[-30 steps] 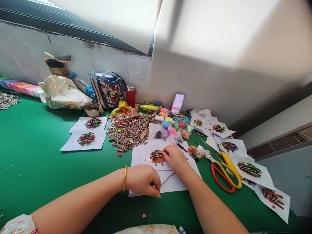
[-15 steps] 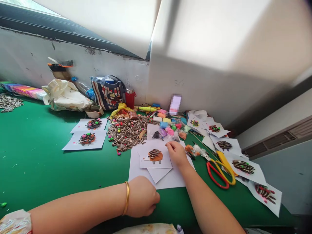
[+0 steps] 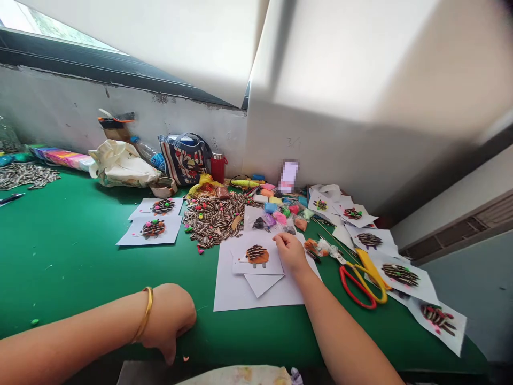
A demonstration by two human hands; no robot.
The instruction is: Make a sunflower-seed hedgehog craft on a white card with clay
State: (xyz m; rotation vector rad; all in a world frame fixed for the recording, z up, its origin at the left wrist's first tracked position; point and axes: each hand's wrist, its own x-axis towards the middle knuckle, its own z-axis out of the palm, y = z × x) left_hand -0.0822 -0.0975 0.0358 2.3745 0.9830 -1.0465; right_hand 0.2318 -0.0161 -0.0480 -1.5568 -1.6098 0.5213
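My right hand (image 3: 290, 251) rests with bent fingers at the upper right corner of a small white card (image 3: 256, 262). The card carries an orange clay hedgehog with striped seeds (image 3: 257, 255). It lies on larger white sheets (image 3: 240, 291) on the green table (image 3: 80, 267). My left hand (image 3: 170, 321), with a gold bangle (image 3: 143, 316) on the wrist, sits curled at the table's front edge with the thumb pointing down. It is well left of the sheets. What its fingers hold, if anything, is hidden.
A heap of sunflower seeds (image 3: 214, 218) and coloured clay packets (image 3: 280, 211) lie behind the card. Red-and-yellow scissors (image 3: 360, 283) and several finished cards (image 3: 401, 275) are at the right. Two more cards (image 3: 154, 230) are at the left, with bags (image 3: 124, 167) and a red flask (image 3: 217, 168) by the wall.
My left hand has slid off the white sheets, left and back to the table's front edge. My right hand has stayed at the card. The view has shifted left.
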